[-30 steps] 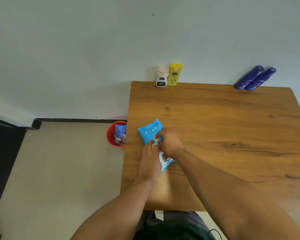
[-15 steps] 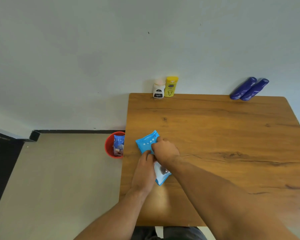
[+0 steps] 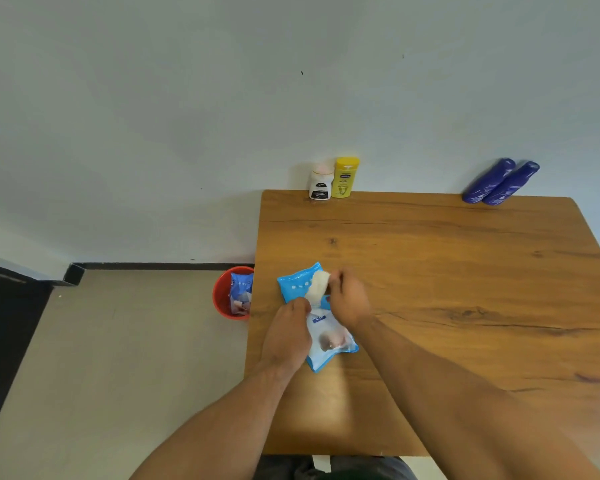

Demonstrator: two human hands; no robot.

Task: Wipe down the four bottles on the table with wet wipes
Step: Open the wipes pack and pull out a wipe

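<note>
Where the wooden table (image 3: 447,306) comes nearest the person, the left hand (image 3: 286,337) rests on the blue wet-wipe pack (image 3: 331,341), which lies flat near the table's left edge. Its fingers bend down onto the pack's middle and their tips are hidden, so I cannot tell whether they pinch the wrapper or only press on it. Just beyond, the right hand (image 3: 349,299) pinches a white wet wipe (image 3: 317,285) between thumb and fingers; the wipe stretches as a crumpled strip from the pack's middle up over its far end. To the left, on the floor beside the table, stands a red bin (image 3: 220,299) with a blue packet (image 3: 239,292) inside. At the table's far edge, a white bottle (image 3: 321,185) and a yellow bottle (image 3: 345,178) stand upright side by side against the wall. Well to their right, two dark blue bottles (image 3: 499,183) stand touching at the far right corner.
</note>
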